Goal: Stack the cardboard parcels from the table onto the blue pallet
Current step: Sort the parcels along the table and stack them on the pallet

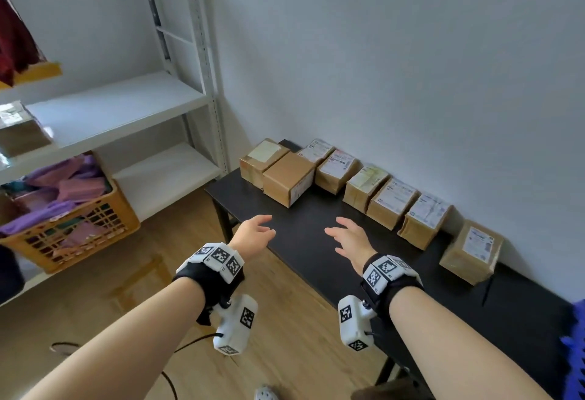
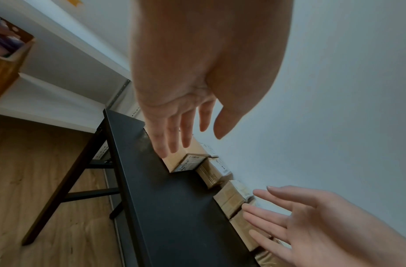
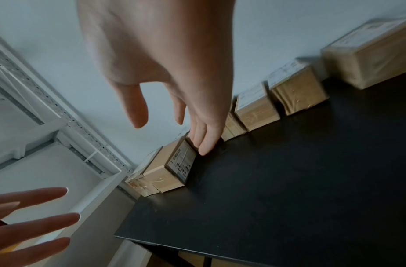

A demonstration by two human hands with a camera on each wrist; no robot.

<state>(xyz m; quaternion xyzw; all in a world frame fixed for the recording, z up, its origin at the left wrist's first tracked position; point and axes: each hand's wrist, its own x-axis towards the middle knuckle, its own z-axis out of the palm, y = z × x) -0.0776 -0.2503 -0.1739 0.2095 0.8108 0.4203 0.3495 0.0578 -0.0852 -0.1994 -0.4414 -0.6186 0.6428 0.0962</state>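
Several cardboard parcels stand in a row along the wall on the black table [image 1: 310, 241]. The nearest to my hands is a plain brown parcel [image 1: 286, 178] [image 2: 186, 160] [image 3: 172, 168] at the row's left end, in front of a second one [image 1: 261, 159]. Labelled parcels [image 1: 392, 201] continue to the right, the last [image 1: 471, 254] standing apart. My left hand [image 1: 256, 231] [image 2: 186, 126] and right hand [image 1: 346, 235] [image 3: 174, 117] hover above the table with fingers spread, holding nothing, short of the parcels. A corner of the blue pallet [image 1: 574, 352] shows at the right edge.
White metal shelving [image 1: 126, 105] stands left of the table, with an orange crate [image 1: 72, 225] of purple packets and a box on it. Wooden floor [image 1: 158, 288] lies below my arms. The white wall [image 1: 411, 67] runs right behind the parcels.
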